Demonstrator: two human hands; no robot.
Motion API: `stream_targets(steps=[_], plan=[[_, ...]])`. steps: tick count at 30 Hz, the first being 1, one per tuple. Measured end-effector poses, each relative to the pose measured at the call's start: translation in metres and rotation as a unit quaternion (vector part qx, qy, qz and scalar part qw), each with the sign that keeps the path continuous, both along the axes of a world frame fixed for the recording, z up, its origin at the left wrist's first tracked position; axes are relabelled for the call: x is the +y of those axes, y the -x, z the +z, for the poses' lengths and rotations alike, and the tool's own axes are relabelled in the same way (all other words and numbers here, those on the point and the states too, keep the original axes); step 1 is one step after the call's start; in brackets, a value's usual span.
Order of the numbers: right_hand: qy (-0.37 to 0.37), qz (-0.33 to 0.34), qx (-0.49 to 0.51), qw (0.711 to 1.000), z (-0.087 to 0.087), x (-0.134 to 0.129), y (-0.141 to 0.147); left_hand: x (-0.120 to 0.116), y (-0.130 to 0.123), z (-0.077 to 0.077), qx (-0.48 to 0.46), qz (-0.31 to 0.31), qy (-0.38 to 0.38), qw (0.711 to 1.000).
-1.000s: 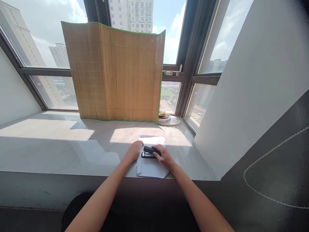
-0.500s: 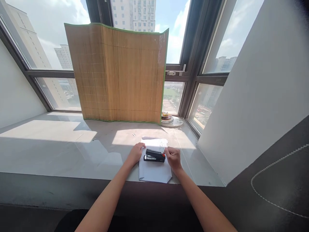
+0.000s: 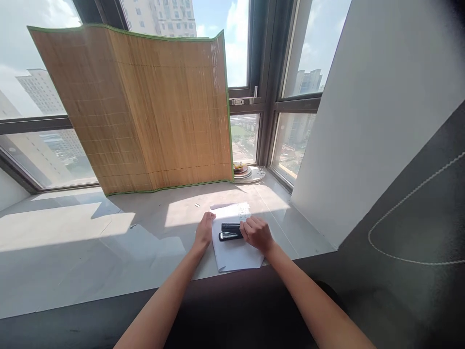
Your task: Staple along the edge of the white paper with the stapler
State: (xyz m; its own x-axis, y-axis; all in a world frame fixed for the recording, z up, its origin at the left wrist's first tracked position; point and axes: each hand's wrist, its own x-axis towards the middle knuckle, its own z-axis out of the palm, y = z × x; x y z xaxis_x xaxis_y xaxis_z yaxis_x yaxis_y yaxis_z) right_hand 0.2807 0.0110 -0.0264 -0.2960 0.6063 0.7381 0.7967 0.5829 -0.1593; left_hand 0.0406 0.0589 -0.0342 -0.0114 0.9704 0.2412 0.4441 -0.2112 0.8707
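A black stapler (image 3: 230,236) lies across the upper part of white paper (image 3: 238,254), its arm raised a little from the base at the left end. My right hand (image 3: 257,232) is closed around the stapler's right end and hides that part. My left hand (image 3: 204,230) grips the paper's left edge, thumb on top, with the fingers mostly hidden. Faint marks show on the sunlit upper right of the paper.
The pale windowsill (image 3: 83,261) carries everything. Behind stands a bamboo mat (image 3: 174,111) with green edging, leaning against the window. Stacked plates (image 3: 250,173) sit in the corner. Small bits (image 3: 197,205) lie on the sill. A white wall (image 3: 356,121) slopes at right.
My right hand has moved from the stapler's right tip to wrap over its right end, covering the orange-red spot there. My view has turned and tilted to the right.
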Motion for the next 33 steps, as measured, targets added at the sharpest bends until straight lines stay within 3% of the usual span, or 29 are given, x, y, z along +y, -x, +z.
stream_targets(steps=[5, 10, 14, 16, 18, 20, 22, 25, 27, 30, 33], plan=[[-0.017, -0.011, -0.029, 0.999, 0.000, 0.000, 0.001, 0.003, -0.001, -0.002, -0.008, 0.012, -0.012, 1.000], [-0.057, -0.041, -0.063, 0.996, -0.008, 0.005, 0.000, 0.008, 0.002, -0.008, -0.098, 0.015, 0.011, 0.995], [-0.016, -0.048, 0.008, 0.999, -0.008, 0.009, -0.003, 0.008, 0.008, -0.009, -0.196, 0.013, 0.009, 0.981], [0.036, -0.014, 0.064, 0.997, -0.004, 0.012, -0.006, 0.006, 0.011, -0.006, -0.215, 0.013, 0.003, 0.977], [0.096, 0.067, 0.088, 0.989, -0.001, 0.015, -0.008, 0.002, 0.012, -0.002, -0.215, 0.011, -0.003, 0.977], [0.146, 0.146, 0.071, 0.976, 0.000, 0.017, -0.008, -0.002, 0.011, 0.003, -0.219, -0.009, -0.020, 0.975], [0.182, 0.165, 0.038, 0.969, -0.002, 0.019, -0.006, -0.007, 0.009, 0.008, -0.249, -0.055, -0.043, 0.966], [0.212, 0.137, 0.021, 0.967, -0.006, 0.016, -0.001, -0.011, 0.008, 0.014, -0.347, -0.110, -0.046, 0.930], [0.189, 0.125, 0.056, 0.972, -0.003, 0.012, 0.003, -0.010, 0.010, 0.017, -0.432, -0.113, -0.006, 0.895], [0.079, 0.115, 0.112, 0.984, 0.013, 0.005, 0.016, -0.007, 0.013, 0.019, -0.545, -0.095, 0.100, 0.827], [-0.042, 0.121, 0.034, 0.991, 0.031, 0.000, 0.038, -0.005, 0.017, 0.020, -0.612, -0.102, 0.191, 0.760]])
